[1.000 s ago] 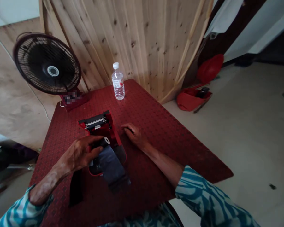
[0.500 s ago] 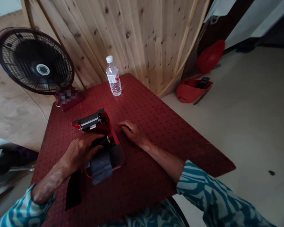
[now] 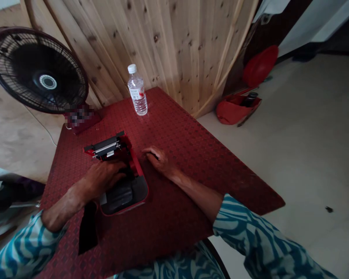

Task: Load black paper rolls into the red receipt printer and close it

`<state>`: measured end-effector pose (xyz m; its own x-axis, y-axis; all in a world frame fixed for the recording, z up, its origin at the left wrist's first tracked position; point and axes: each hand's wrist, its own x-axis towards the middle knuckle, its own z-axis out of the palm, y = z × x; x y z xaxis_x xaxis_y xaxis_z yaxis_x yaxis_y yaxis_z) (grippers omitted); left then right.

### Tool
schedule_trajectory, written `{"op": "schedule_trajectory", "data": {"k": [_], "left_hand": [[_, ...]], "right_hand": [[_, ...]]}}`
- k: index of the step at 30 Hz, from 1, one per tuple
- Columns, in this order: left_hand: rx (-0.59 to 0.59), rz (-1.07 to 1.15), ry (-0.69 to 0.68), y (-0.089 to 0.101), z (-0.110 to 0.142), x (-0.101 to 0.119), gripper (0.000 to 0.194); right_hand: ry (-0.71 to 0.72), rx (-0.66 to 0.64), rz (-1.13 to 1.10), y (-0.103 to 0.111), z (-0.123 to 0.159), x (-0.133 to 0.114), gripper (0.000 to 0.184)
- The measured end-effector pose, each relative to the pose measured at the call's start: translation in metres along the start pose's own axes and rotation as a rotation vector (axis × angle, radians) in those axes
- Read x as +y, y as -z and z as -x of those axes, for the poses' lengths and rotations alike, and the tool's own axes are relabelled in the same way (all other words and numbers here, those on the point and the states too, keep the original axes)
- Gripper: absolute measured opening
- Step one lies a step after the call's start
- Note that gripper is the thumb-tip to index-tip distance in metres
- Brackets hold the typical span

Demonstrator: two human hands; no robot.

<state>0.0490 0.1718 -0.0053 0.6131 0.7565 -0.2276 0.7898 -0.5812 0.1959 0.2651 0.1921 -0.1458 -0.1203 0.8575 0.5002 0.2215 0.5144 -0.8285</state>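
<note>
A small red and black machine (image 3: 139,190), which looks like a label printer, lies on the table with its lid (image 3: 106,147) raised; a roller and metal bar show on the lid. My left hand (image 3: 106,176) reaches down into its compartment, fingers curled over a black roll that is now mostly hidden under them. Dark, shiny film (image 3: 120,197) lies over the front part of the machine. To the right of it, my right hand (image 3: 158,159) rests on the table, loosely curved, with a gap between thumb and fingers and nothing visible in it.
A water bottle (image 3: 138,95) and a fan (image 3: 48,79) stand at the back of the red table (image 3: 189,155), by a wooden wall. Left of the machine's front lies a flat black piece (image 3: 88,228). On the floor sits a red dustpan-like container (image 3: 231,112).
My left hand has lowered the black roll into the compartment. The film that hung over the machine's front edge is drawn back and flatter. My right hand stays by the machine.
</note>
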Motion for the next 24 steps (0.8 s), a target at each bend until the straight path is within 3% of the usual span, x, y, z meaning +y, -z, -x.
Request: {"op": "schedule_trajectory", "data": {"k": [5,8,13,17,24], "left_hand": [[0.263,0.147,-0.069,0.004,0.059,0.012,0.031],[0.324,0.126,-0.068,-0.002,0.085,0.028,0.035],[0.452,-0.01,-0.128,-0.015,0.085,0.04,0.028],[0.438,-0.095,-0.175,-0.014,0.082,0.038,0.024],[0.541,-0.064,-0.239,-0.025,0.086,0.05,0.019]], "right_hand": [[-0.005,-0.009,-0.018,-0.001,0.0,0.001,0.024],[-0.008,-0.033,-0.006,0.001,0.001,0.001,0.024],[-0.003,-0.048,0.018,0.002,0.001,-0.001,0.024],[0.006,-0.045,0.016,0.001,0.001,0.0,0.024],[-0.027,-0.04,0.0,0.0,0.002,0.002,0.023]]}}
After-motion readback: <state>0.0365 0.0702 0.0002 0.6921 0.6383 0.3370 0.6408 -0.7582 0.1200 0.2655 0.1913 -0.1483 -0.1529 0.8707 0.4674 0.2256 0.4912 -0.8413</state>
